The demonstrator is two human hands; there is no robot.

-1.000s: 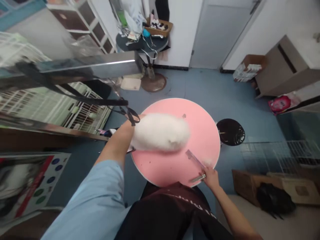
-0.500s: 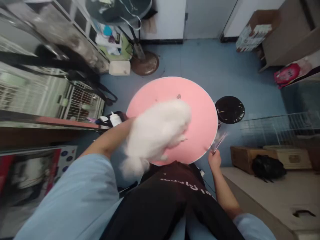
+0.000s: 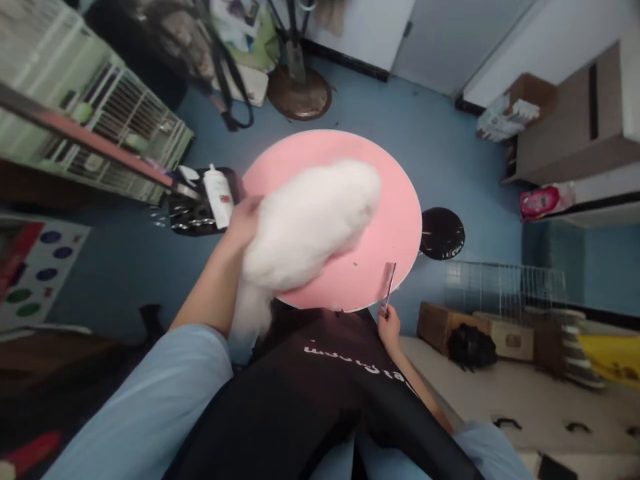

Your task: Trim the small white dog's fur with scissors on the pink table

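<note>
A fluffy white dog [image 3: 310, 227] stands on a round pink table [image 3: 395, 200], its rear hanging over the near left edge. My left hand [image 3: 243, 220] presses against the dog's left side, fingers buried in the fur. My right hand [image 3: 389, 327] is closed on a thin metal comb [image 3: 389, 285] that points up over the table's near right edge. A black apron [image 3: 330, 393] covers my front below the table.
A black tray with a white bottle [image 3: 219, 197] and tools sits left of the table. A black round stool [image 3: 442, 233] stands to the right. Wire cages [image 3: 100, 127] fill the left, a fan base [image 3: 299, 99] lies beyond, and boxes [image 3: 470, 333] sit at right.
The dog has turned and shifted toward the near left edge. My right hand lifted the comb from the tabletop and drew back to the table's edge. The view swung left and down.
</note>
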